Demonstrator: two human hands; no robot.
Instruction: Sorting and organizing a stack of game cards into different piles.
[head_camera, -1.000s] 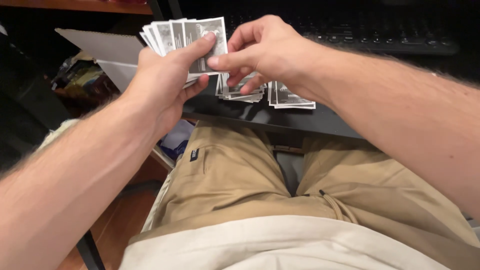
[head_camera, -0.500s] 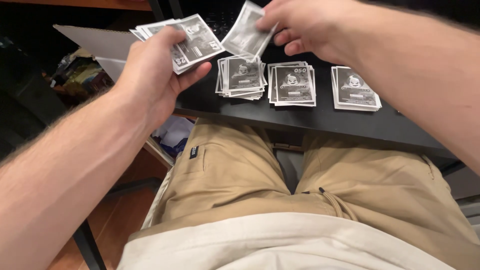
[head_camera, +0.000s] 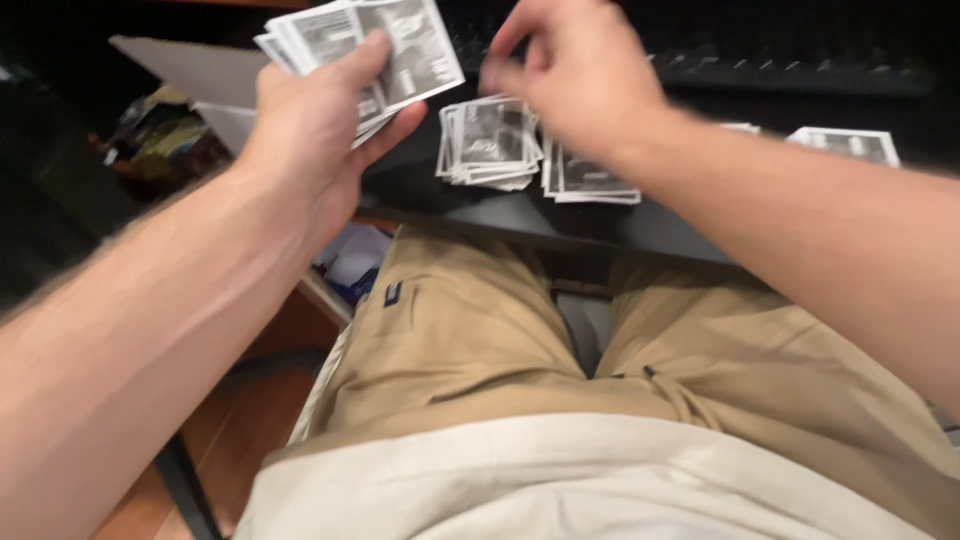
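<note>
My left hand is raised at the upper left and grips a fanned stack of grey picture cards, thumb on top. Just right of that fan, my right hand hovers blurred over the desk; I see no card in it, and its thumb and forefinger are slightly apart. Under it, near the front edge of the black desk, lie small card piles: one messy pile, a second pile partly hidden by my hand, and a third pile further right.
A dark keyboard runs along the back of the desk. My lap in khaki shorts fills the foreground below the desk edge. Clutter and a pale board sit at the left, above a wooden floor.
A second ago my right hand pinched a card at the fan. It carried the card right over the piles. Now it is back beside the fan with no card visible.
</note>
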